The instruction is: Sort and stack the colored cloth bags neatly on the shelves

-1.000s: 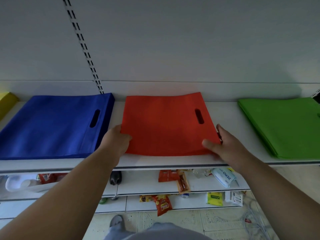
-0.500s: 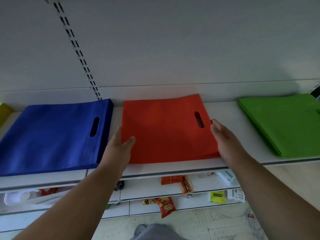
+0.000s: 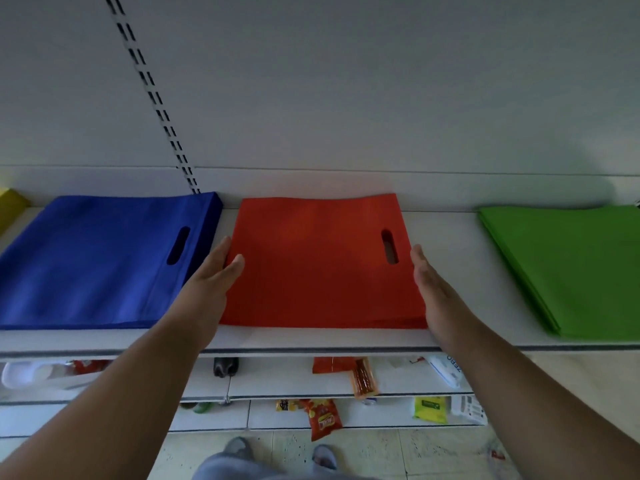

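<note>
So the flat red non-woven cloth bag stack (image 3: 322, 265) sits in the middle of the white shelf board (image 3: 446, 230), with its cut-out handle slot toward the right side. Both hands are flat and open-fingered, pressed against its two side edges: the left hand (image 3: 211, 285) lies along the left edge with fingers straight and the thumb resting over the red cloth, and the right hand (image 3: 433, 289) stands on its edge along the right side, fingers straight and together. Neither one is curled around anything, they just bracket the pile from both sides.

Just beside the left hand is the flat blue cloth bag stack (image 3: 100, 265), also with a handle slot near its right side, close to the red one but not touching it. Well off to the right lies the flat green cloth bag stack (image 3: 568, 268), with a wide gap of bare shelf between it and the red pile. A corner of a yellow cloth bag (image 3: 10, 206) peeks in at the far left.

Lower shelves hold snack packets (image 3: 323, 415).
</note>
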The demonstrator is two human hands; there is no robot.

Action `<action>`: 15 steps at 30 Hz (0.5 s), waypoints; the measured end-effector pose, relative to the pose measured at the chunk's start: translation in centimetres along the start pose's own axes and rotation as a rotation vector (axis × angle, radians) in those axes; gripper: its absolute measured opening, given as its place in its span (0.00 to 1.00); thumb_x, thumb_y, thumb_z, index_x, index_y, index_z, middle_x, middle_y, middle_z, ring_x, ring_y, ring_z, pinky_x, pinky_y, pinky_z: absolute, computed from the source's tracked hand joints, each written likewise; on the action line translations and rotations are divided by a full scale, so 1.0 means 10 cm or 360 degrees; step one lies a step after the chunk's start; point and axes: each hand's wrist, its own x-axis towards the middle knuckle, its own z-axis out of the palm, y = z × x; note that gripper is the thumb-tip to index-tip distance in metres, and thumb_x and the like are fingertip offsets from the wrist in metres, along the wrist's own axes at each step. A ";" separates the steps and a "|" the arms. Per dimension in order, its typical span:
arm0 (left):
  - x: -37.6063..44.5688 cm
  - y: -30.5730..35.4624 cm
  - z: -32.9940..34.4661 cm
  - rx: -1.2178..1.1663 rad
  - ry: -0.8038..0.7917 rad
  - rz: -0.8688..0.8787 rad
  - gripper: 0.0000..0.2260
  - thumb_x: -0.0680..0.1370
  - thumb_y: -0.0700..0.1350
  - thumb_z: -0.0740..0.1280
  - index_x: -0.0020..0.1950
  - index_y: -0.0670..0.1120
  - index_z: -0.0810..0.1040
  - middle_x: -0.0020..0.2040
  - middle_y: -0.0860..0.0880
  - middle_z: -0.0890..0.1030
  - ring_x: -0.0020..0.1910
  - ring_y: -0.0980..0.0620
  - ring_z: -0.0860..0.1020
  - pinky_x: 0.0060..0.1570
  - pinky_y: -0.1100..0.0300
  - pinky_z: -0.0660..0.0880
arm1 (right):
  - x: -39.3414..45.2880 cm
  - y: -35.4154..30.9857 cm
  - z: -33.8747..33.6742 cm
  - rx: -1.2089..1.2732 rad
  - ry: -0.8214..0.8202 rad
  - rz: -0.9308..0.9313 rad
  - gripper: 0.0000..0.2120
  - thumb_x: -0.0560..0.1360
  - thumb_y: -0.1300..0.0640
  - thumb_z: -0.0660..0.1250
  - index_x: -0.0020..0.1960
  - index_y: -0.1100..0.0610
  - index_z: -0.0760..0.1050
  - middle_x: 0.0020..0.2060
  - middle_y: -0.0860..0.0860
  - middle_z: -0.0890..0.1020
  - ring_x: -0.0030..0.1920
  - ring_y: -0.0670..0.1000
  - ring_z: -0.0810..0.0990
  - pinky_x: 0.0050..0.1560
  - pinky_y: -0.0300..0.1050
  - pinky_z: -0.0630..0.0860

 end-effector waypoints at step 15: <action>0.58 0.19 -0.04 0.0115 0.0005 -0.0043 0.30 0.75 0.59 0.69 0.75 0.60 0.64 0.72 0.53 0.70 0.65 0.49 0.74 0.63 0.49 0.72 | 0.54 -0.26 -0.02 0.0374 -0.0005 0.0130 0.24 0.77 0.29 0.47 0.61 0.36 0.76 0.56 0.42 0.83 0.56 0.44 0.82 0.54 0.46 0.78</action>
